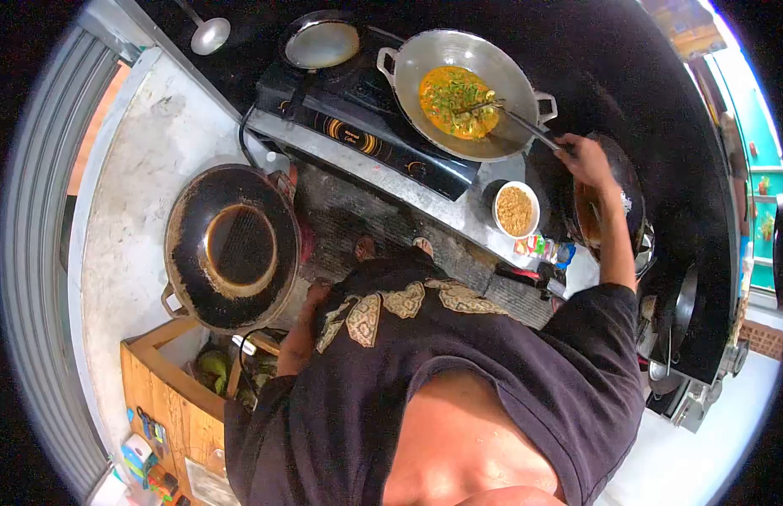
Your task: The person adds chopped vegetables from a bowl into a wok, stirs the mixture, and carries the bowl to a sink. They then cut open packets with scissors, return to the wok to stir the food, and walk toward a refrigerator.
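A large silver wok (518, 80) with two handles sits on the black stove (349, 131). Inside it lies an orange mixture with chopped green pieces (455, 93). My right hand (584, 160) is closed round the handle of a long metal utensil (526, 125), whose far end rests in the mixture. Below the wok's right side stands a white bowl (515, 209) of brown crumbly food. Down at my left side, my left hand (318, 293) hangs near the big dark wok; its fingers are too unclear to read.
A big blackened wok (231, 246) stands on the left counter. A small pan (322, 44) is at the stove's back left, with a ladle (210, 36) further left. Another dark wok (606, 207) lies beneath my right forearm. Small packets (535, 247) sit by the bowl.
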Demonstrator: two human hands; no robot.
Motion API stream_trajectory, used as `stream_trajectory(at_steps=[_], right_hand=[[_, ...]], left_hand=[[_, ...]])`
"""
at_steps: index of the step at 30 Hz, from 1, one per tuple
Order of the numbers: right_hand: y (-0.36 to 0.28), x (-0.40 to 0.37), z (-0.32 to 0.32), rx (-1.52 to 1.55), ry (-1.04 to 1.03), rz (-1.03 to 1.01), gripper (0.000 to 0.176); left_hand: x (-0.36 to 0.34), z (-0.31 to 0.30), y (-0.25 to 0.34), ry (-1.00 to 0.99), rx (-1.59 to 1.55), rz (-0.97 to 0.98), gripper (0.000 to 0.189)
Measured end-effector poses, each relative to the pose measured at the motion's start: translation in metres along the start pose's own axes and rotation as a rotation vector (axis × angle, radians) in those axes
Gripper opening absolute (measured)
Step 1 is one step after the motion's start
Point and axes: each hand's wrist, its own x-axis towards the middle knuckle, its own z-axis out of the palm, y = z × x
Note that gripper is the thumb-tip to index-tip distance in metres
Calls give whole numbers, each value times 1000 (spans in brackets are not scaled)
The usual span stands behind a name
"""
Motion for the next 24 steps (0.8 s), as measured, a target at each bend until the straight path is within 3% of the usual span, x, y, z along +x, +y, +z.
stream_trajectory(at_steps=[3,9,12,15,16,19,20,23,24], right_hand=[[13,-10,-43,96,-64,-61,28],[15,-3,-80,-67,-179,-182,20],[-9,13,-83,-169,-338,-71,23],[-15,35,-64,-82,-363,3,22],[6,46,-46,-153,-221,-180,23],[-10,57,-62,-114,-286,-38,24],[-7,60,-71,-185,-241,-206,24],[-37,64,-110,-237,-448,155,23],[-36,64,-116,-267,-423,56,20]], left_hand=[[1,4,-6,-19,17,12,41],[4,4,-4,-41,21,22,44],[-6,-6,15,-37,-21,1,46],[5,1,4,-26,35,36,46],[23,18,-16,-5,103,44,44],[22,22,-24,23,129,137,41],[20,22,-23,22,107,134,40],[9,23,-17,-1,54,123,38],[5,22,-15,-11,38,130,37]])
